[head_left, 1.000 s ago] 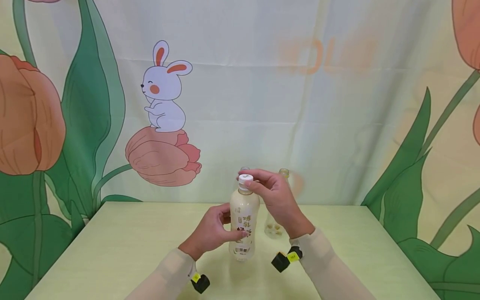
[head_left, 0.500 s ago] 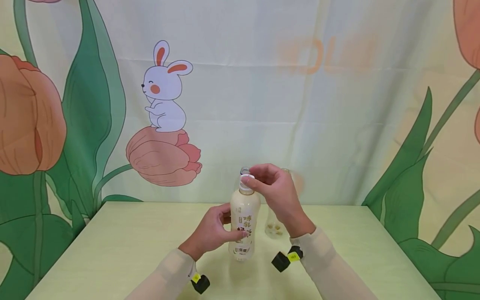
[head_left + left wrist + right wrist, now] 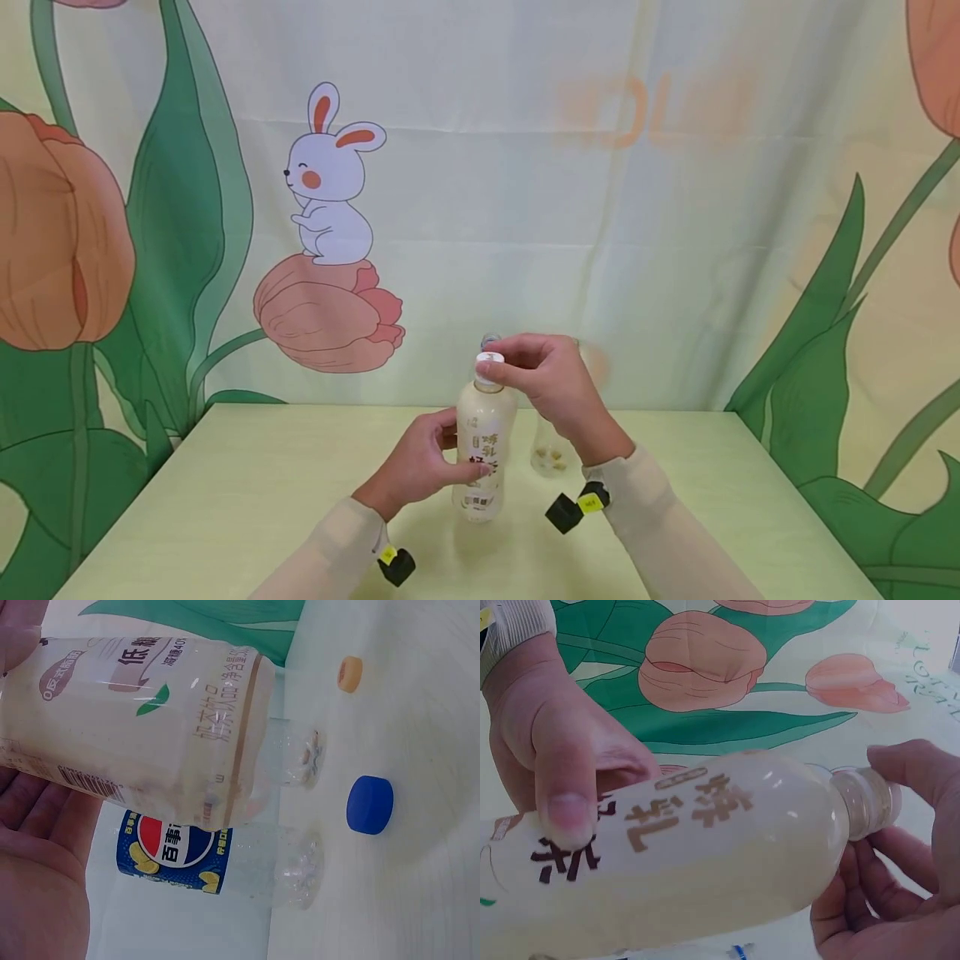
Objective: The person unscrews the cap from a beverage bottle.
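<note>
My left hand (image 3: 420, 462) grips the body of a cream-coloured milk tea bottle (image 3: 487, 417), its thumb across the printed front. The bottle is nearly upright. My right hand (image 3: 558, 387) pinches its white cap (image 3: 491, 358) between thumb and fingers. In the right wrist view, the thumb and fingers lie on both sides of the cap (image 3: 877, 799), which sits on the bottle's neck. Pale liquid shows inside. The left wrist view has the lower part of the bottle (image 3: 142, 720) close up, with the left palm beneath it.
Behind stand a clear bottle with a blue Pepsi label (image 3: 172, 851) and another clear bottle (image 3: 551, 454) with yellowish marks low down. A blue cap (image 3: 370, 804) and an orange cap (image 3: 349, 673) lie on the table (image 3: 285, 475). A printed curtain (image 3: 675, 275) hangs behind the table.
The right fingers have shifted around the white cap, curling back and then stretching forward over it again. The bottle has moved slightly left in the left hand's grip.
</note>
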The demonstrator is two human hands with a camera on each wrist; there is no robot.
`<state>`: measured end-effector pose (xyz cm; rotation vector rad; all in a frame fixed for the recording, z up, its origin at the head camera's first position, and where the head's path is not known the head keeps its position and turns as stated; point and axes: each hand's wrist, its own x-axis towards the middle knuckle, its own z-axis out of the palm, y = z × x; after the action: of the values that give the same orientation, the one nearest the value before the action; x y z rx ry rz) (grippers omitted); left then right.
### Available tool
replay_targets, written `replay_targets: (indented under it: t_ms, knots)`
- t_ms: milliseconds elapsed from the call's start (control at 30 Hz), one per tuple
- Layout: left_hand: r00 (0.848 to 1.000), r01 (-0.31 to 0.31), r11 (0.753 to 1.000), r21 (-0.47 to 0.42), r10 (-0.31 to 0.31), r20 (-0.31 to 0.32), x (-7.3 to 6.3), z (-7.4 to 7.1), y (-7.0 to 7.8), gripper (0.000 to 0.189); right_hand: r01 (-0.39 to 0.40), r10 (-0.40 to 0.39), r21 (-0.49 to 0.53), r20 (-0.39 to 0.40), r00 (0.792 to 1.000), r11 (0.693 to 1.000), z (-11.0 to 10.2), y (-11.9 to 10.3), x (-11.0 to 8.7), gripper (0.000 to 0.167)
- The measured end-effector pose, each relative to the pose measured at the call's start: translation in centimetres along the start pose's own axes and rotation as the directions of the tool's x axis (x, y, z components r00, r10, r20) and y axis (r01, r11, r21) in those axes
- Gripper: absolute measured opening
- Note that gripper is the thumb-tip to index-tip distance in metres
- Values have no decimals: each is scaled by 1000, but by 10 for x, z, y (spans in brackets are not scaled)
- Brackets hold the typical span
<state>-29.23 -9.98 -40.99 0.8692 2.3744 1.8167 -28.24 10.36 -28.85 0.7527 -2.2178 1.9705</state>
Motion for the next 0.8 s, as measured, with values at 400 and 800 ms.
replay_targets:
  t_ms: [400,800]
  knots:
    - [999,32,999,41,-31,-37,1,-22,-22,53,70,-69,27,-34,997,997,6,23,0,25]
    - [985,118,990,78,-106,-136,5,-54,-59,57,-26,29,-62,59,998,998,31,68,-13,26]
